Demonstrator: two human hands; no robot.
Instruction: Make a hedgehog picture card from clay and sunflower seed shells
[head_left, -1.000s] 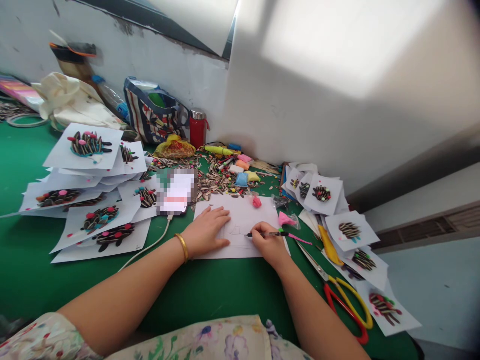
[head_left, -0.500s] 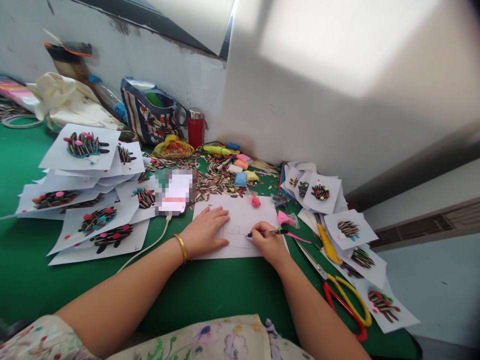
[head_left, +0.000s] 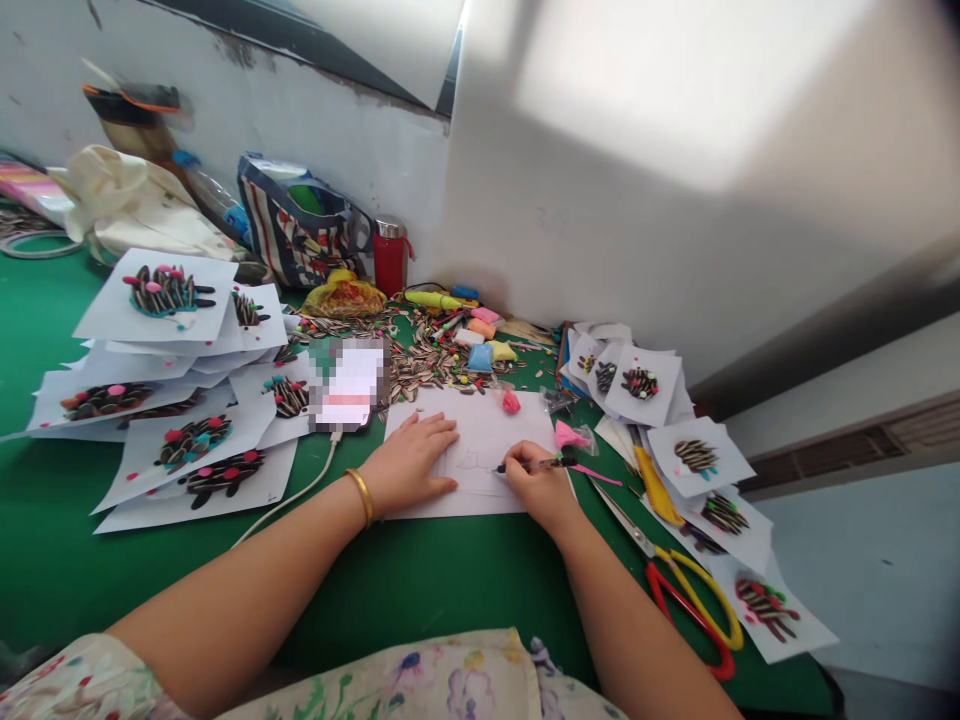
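A white sheet of paper (head_left: 450, 505) lies on the green table before me, with a faint line drawing near its middle. My left hand (head_left: 409, 465) rests flat on the sheet's left part, fingers stretched out. Pinched in my right hand (head_left: 538, 484) is a black pen (head_left: 544, 464), its tip at the drawn lines. On the sheet's upper right sits a pink lump (head_left: 511, 401) in clear wrap. Just right of the paper is another pink lump (head_left: 570, 436), near a thin pink tool (head_left: 598, 474).
Scissors (head_left: 652, 550) with red and yellow handles and a yellow cutter (head_left: 655, 487) lie at right. Stacks of seed-decorated sheets (head_left: 255, 420) flank me, left and right (head_left: 701, 458). A charging phone (head_left: 349, 385), scattered seeds (head_left: 420, 365) and a red flask (head_left: 390, 262) are farther back.
The pen tip and my right hand have shifted very slightly along the drawn lines. My left hand stays in place, and the view has moved a touch.
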